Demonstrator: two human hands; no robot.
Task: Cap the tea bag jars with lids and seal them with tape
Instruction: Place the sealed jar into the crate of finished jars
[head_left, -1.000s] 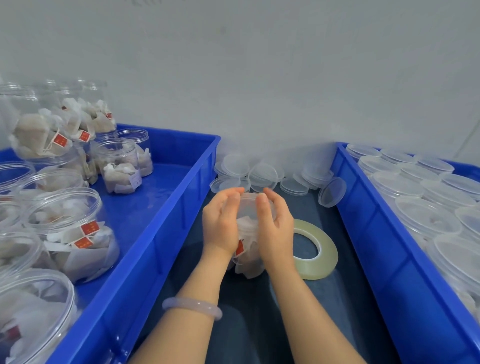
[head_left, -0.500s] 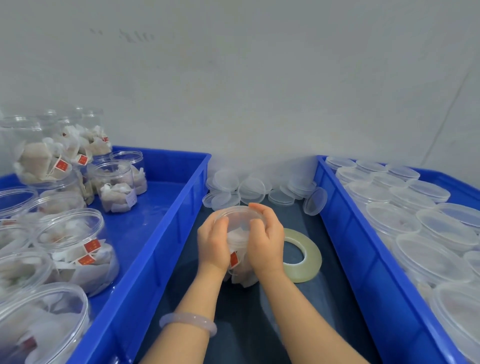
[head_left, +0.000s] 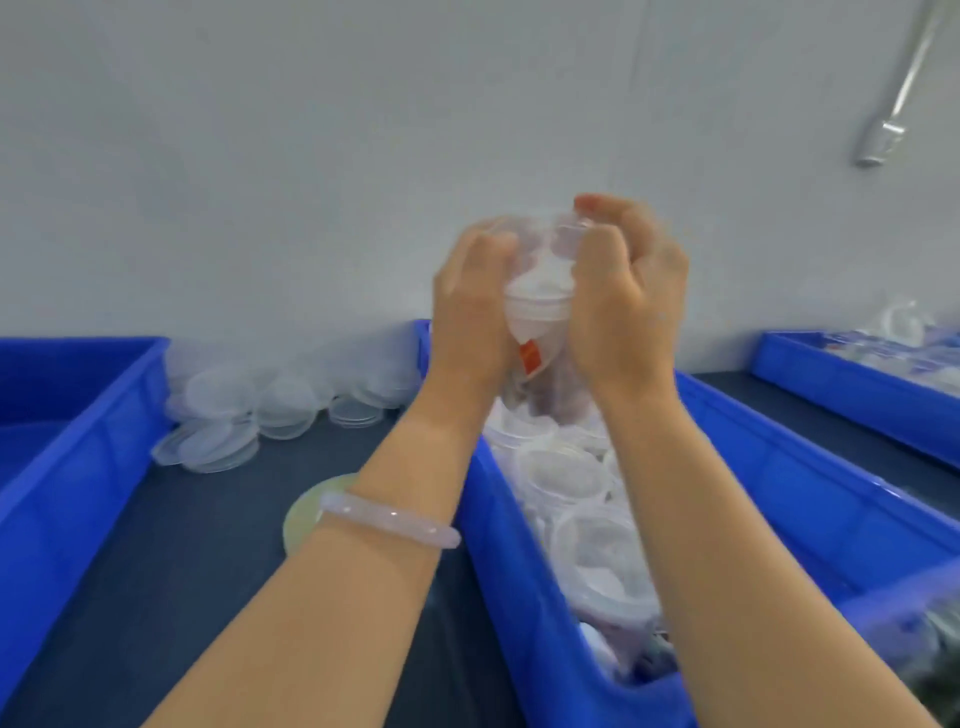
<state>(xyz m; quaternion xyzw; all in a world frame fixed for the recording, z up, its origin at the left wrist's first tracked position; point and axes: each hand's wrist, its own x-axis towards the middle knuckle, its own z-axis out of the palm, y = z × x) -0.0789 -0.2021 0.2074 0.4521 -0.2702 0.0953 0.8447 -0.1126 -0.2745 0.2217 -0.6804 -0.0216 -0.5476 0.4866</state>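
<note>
The left hand (head_left: 470, 306) and the right hand (head_left: 628, 306) both curl round a clear tea bag jar (head_left: 537, 304), gripping it between them, raised off the counter (head_left: 182, 545). The jar's top is blurred, so whether its lid is seated cannot be told. A red tag (head_left: 530, 358) shows through the wall between the palms. A pale bracelet (head_left: 389, 522) circles the left wrist. Below the hands lies a blue bin (head_left: 519, 571) of clear jars (head_left: 566, 473). Under the left wrist, a tape roll (head_left: 304, 514) peeks out. Left of the hands sit loose lids (head_left: 244, 410), then another blue bin (head_left: 78, 452).
</note>
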